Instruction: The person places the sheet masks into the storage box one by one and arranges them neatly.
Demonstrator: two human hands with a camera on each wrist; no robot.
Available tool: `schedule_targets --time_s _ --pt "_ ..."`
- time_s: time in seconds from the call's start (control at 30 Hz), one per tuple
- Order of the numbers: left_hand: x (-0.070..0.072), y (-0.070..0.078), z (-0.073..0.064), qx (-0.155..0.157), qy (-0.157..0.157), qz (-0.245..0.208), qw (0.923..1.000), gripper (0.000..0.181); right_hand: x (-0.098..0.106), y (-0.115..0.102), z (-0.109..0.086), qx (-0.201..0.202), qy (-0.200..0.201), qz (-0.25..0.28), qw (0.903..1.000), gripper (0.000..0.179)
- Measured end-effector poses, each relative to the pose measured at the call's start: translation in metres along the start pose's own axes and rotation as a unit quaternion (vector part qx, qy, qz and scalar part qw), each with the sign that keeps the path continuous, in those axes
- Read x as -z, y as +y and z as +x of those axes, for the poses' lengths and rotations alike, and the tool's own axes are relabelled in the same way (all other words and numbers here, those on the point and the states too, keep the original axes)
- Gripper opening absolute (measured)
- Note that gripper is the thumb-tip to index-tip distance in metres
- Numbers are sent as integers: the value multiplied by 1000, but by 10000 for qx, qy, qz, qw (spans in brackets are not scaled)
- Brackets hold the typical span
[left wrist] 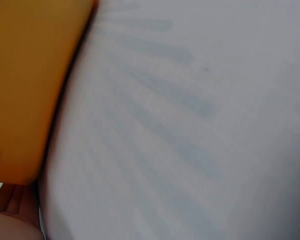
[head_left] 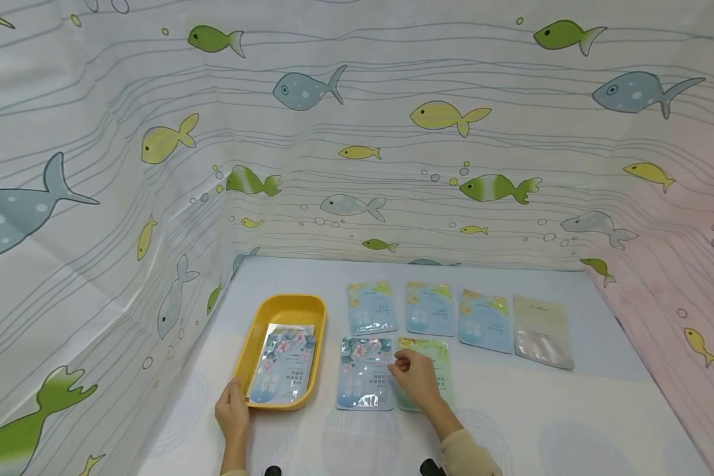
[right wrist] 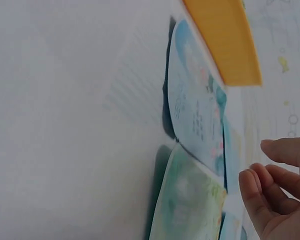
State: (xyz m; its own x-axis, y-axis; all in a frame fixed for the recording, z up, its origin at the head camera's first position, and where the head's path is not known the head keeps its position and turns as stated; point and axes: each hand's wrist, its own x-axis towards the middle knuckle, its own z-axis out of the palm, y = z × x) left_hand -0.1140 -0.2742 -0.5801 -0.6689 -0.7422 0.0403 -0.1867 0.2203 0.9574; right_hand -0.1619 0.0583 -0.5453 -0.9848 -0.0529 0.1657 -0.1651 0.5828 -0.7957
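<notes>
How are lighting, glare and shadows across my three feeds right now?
Head: bright, glare on the floral packet beside the tray; left wrist: dim, table pattern soft; right wrist: dim, a dark shadow along the green packet's left edge.

The left hand (head_left: pixel 233 404) is at the end of a bare wrist (head_left: pixel 235 449) that rises almost upright from the lower edge of the head view — fingers folded in, gripping. The right forearm (head_left: pixel 443 418) slants up and leftward out of a pale beige sleeve (head_left: pixel 469 453). The right hand (head_left: pixel 414 377) holds nothing — its fingers (right wrist: pixel 252 192) bend loosely, one digit apart from the others.
</notes>
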Motion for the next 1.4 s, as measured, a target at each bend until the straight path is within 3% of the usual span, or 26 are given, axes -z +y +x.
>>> schedule_targets --time_s 0.27,0.6,1.07,1.4 --pt "2 1 1 222 -28 -174 9996 46 19 22 -4 -328 145 -51 9993 18" --pt "1 -2 3 -43 222 -207 9995 41 37 41 -8 -827 252 -387 9955 20" --pt "1 -1 2 -78 144 -119 9998 40 49 60 -16 -1560 28 -903 9836 31" --pt "0 -1 1 10 90 -60 9999 42 49 64 -20 -2045 234 -1329 9695 43"
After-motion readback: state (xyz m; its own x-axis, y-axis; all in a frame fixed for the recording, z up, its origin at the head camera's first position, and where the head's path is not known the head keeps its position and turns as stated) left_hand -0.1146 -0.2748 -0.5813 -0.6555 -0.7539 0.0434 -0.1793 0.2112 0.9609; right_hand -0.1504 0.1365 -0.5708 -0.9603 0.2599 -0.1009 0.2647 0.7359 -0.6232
